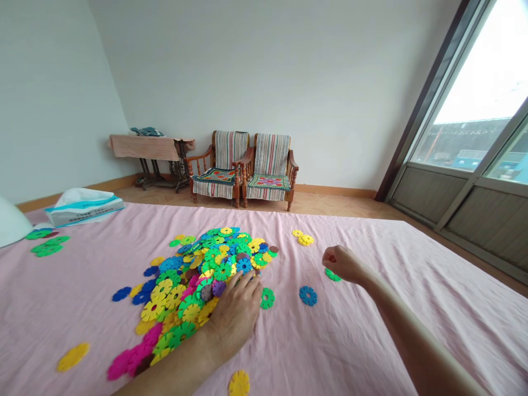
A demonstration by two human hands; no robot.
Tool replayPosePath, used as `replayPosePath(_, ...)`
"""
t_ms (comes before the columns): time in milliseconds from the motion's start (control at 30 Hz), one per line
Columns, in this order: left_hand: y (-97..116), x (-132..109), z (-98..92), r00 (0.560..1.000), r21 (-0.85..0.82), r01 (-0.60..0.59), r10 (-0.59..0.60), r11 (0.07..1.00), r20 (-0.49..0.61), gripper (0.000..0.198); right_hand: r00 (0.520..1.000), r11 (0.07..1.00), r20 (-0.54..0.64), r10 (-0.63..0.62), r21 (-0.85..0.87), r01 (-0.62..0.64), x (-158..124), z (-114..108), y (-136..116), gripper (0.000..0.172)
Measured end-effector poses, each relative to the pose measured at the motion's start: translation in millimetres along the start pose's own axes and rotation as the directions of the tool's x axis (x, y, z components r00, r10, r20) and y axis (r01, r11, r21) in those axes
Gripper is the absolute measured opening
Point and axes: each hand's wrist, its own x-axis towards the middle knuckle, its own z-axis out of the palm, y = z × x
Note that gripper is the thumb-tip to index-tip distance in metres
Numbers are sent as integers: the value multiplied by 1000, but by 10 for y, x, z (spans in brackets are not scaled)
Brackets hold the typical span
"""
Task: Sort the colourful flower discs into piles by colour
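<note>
A heap of flat plastic snowflake discs (pixel 206 269) in green, yellow, blue, pink and purple lies on a pink sheet (pixel 371 330). My left hand (pixel 237 311) rests palm down on the heap's right edge, fingers stretched onto the discs. A green disc (pixel 267 297) lies just right of its fingertips. My right hand (pixel 342 263) is curled closed, pinching a green disc (pixel 333 275) that touches the sheet. A lone blue disc (pixel 308 295) lies between the two hands.
Loose discs are scattered: yellow ones (pixel 304 238) far off, green ones (pixel 46 245) at the far left, yellow (pixel 239 383) near me. A tissue pack (pixel 82 207) sits at the back left. Two wooden armchairs (pixel 243 170), a sewing table (pixel 152 148) and a big window (pixel 474 110) stand beyond.
</note>
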Motion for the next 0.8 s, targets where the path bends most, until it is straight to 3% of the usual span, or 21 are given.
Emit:
replayPosePath(67,-10,-5,7,1000,2,-1,1,1000,1,34,979,994,183,-92,76,79,-41,12,-153,7)
replayPosePath(133,-26,-14,17,1000,4,-1,1,1000,4,34,918,982,353,-180,120,146,-101,25,-315,21)
replayPosePath(200,-38,-25,25,1000,8,-4,4,1000,-2,33,885,978,416,-210,81,194,-161,39,-444,32)
replayPosePath(333,-31,-42,3,999,9,-16,16,1000,-28,29,890,975,409,-201,0,220,-223,55,-528,37)
replayPosePath(433,-28,-32,-53,997,-13,-14,13,1000,-71,26,886,977,420,-197,13,211,-215,56,-509,29)
replayPosePath(567,-136,6,-128,992,-12,27,-28,1000,-121,28,860,950,411,-304,193,244,-160,98,-548,14)
replayPosePath(667,-289,27,-157,984,12,86,-83,996,-159,30,867,904,345,-358,360,230,-111,168,-623,17)
replayPosePath(800,-426,32,-164,970,-20,134,-136,991,-204,33,906,911,247,-344,323,258,-74,237,-696,20)
